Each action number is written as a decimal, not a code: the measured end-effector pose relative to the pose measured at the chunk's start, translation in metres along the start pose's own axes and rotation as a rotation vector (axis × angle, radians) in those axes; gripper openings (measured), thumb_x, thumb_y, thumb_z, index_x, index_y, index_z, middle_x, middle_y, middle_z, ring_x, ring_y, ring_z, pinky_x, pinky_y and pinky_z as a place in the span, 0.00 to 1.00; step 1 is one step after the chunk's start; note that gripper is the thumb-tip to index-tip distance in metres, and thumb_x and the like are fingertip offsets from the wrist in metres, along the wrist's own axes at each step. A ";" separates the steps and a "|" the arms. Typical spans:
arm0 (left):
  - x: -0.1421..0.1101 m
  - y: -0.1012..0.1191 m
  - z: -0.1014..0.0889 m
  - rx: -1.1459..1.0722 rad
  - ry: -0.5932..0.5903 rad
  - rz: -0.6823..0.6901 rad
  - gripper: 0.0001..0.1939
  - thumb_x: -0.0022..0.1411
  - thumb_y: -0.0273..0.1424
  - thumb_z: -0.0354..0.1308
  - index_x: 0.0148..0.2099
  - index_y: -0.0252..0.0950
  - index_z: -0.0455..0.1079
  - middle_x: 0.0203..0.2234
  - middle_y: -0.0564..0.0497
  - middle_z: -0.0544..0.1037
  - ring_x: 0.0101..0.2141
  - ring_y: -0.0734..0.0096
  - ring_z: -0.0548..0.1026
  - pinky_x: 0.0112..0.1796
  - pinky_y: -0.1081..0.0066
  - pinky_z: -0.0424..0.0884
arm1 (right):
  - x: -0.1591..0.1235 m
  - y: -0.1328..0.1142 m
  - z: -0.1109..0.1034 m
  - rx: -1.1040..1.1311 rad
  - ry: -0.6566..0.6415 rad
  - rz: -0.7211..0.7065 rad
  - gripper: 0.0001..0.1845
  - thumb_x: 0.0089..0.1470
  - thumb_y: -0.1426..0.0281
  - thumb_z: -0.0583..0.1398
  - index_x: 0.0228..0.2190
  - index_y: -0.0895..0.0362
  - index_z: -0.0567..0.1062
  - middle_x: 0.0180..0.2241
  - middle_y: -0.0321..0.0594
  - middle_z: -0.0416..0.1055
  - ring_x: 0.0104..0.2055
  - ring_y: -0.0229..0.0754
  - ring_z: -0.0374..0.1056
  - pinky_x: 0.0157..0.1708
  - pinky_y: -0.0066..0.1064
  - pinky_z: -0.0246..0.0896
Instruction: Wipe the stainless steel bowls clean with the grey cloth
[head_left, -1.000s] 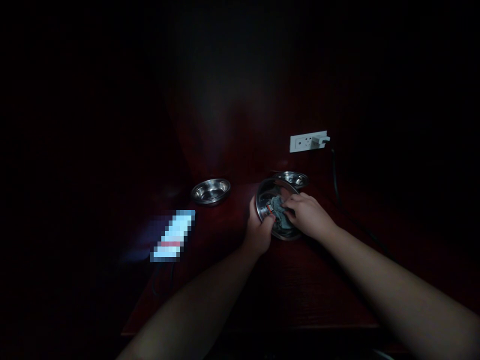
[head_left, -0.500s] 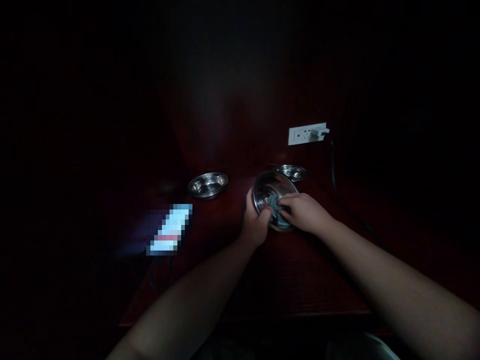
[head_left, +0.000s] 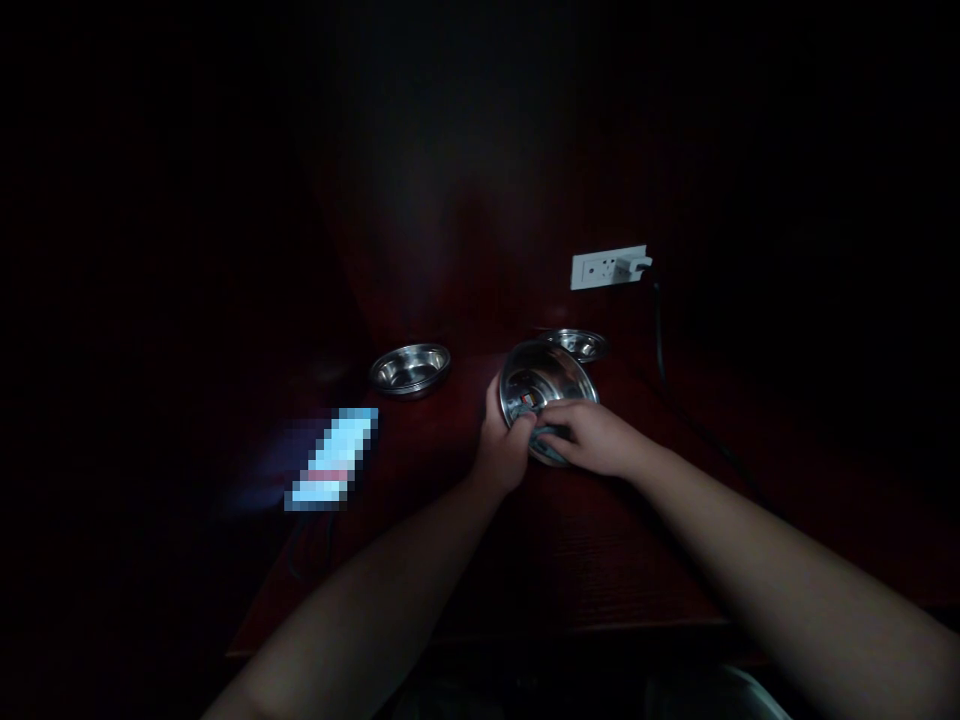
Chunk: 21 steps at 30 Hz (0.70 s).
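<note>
Steel bowl (head_left: 546, 380) tilted in left hand (head_left: 499, 450), right hand (head_left: 592, 440) pressing grey cloth (head_left: 546, 437) inside; no legible writing

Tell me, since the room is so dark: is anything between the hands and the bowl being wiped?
Nothing visible. The left hand grips the bowl at its near-left rim, and the right hand presses a cloth against its near edge.

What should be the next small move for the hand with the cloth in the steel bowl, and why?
Probably sweep the grey cloth up toward the far wall of the tilted round steel bowl. The right hand presses the cloth at the bowl's near rim, while the upper inside lies bare and shiny. The left hand grips the rim, so the bowl seems steady enough.
</note>
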<state>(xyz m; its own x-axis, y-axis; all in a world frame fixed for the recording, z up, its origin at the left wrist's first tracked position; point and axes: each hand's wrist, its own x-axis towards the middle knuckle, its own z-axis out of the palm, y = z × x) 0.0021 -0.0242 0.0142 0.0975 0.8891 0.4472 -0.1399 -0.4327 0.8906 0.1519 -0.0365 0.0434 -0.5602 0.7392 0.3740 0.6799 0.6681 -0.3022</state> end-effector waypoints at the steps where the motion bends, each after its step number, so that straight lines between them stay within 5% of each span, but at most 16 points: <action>1: 0.000 0.001 0.000 0.003 0.001 0.000 0.32 0.53 0.27 0.51 0.60 0.38 0.49 0.49 0.47 0.68 0.48 0.64 0.67 0.51 0.62 0.60 | 0.000 0.000 0.001 0.015 0.010 -0.012 0.10 0.51 0.73 0.55 0.36 0.56 0.74 0.35 0.40 0.73 0.38 0.41 0.68 0.40 0.32 0.60; 14: -0.002 0.001 0.005 -0.087 -0.013 -0.016 0.30 0.52 0.25 0.52 0.58 0.37 0.53 0.47 0.48 0.70 0.47 0.65 0.68 0.51 0.64 0.60 | 0.013 0.001 0.010 -0.162 0.226 0.049 0.09 0.52 0.71 0.55 0.35 0.56 0.74 0.37 0.42 0.70 0.41 0.43 0.65 0.43 0.34 0.59; 21: -0.002 0.004 0.005 -0.068 -0.009 -0.030 0.28 0.53 0.25 0.51 0.57 0.36 0.53 0.48 0.47 0.69 0.47 0.65 0.68 0.50 0.64 0.61 | 0.008 0.012 0.006 -0.231 0.216 0.108 0.10 0.52 0.71 0.55 0.36 0.56 0.74 0.38 0.43 0.70 0.39 0.43 0.66 0.39 0.32 0.61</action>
<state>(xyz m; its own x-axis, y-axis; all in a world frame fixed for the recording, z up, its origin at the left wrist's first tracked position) 0.0060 -0.0282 0.0173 0.1110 0.9001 0.4214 -0.2036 -0.3944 0.8961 0.1531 -0.0221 0.0376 -0.3830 0.7529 0.5351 0.8328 0.5321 -0.1525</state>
